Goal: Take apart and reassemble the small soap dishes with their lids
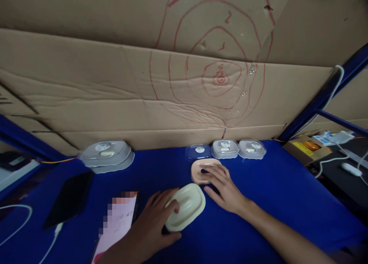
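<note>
Pale green dish (pixel 189 205) is clasped in my left hand (pixel 155 220). Just beyond, my right hand (pixel 227 189) overlies a peach dish (pixel 197 172), hold unclear.

On the cardboard (pixel 86 80) across the upper half of the frame, a target (pixel 220 79) was drawn in red rings. A "2" (pixel 228 17) was written between its rings at upper centre-right, and a "4" (pixel 220 66) was placed just above the bullseye. Between them, what was probably a "3" (pixel 221 46) could be seen; the mark at the top edge was cut off. On the phone (pixel 122 225) at lower left, digits ending in ":47" were shown, partly pixelated. Round stickers (pixel 199 150) on the clear lids (pixel 115 144) and a yellow label (pixel 304 148) at right were too small to be read.
</note>
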Demonstrator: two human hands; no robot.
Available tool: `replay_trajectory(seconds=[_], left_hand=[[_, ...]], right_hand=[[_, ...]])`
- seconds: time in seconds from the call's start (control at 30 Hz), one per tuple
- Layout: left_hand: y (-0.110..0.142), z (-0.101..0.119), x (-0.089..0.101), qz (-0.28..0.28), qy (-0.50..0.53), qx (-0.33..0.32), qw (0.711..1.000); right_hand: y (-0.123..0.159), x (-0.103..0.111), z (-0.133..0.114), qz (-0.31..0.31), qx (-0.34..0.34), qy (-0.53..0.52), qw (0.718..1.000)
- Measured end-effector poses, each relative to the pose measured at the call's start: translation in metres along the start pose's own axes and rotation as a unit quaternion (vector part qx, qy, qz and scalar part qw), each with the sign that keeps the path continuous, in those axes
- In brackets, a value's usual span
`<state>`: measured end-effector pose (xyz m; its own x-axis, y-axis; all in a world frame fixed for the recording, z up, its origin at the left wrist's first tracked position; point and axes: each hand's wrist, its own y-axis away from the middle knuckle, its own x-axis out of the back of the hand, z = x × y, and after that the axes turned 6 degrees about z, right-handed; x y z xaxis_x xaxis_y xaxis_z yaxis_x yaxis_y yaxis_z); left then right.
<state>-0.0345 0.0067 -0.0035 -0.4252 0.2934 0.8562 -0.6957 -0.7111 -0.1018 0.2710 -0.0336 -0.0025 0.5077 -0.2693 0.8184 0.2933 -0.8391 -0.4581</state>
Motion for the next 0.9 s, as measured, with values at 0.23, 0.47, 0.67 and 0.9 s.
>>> replay_trajectory(seconds=[0.23,0.47,0.67,0.9], left_hand=[[-0.003,0.003,0.001,0.050,0.124,0.081,0.988],[-0.012,0.011,-0.005,0.089,0.521,0.140,0.837],[-0.015,0.026,0.001,0.091,0.610,0.276,0.737],[-0.013,0.036,0.004,0.037,0.687,0.282,0.669]], right_hand=[[0.005,-0.008,-0.020,-0.136,0.120,-0.060,0.982],[0.009,-0.008,-0.026,-0.015,0.034,-0.177,0.984],[0.006,-0.002,-0.015,-0.006,0.064,-0.135,0.989],[0.004,-0.005,-0.026,-0.084,0.098,-0.158,0.979]])
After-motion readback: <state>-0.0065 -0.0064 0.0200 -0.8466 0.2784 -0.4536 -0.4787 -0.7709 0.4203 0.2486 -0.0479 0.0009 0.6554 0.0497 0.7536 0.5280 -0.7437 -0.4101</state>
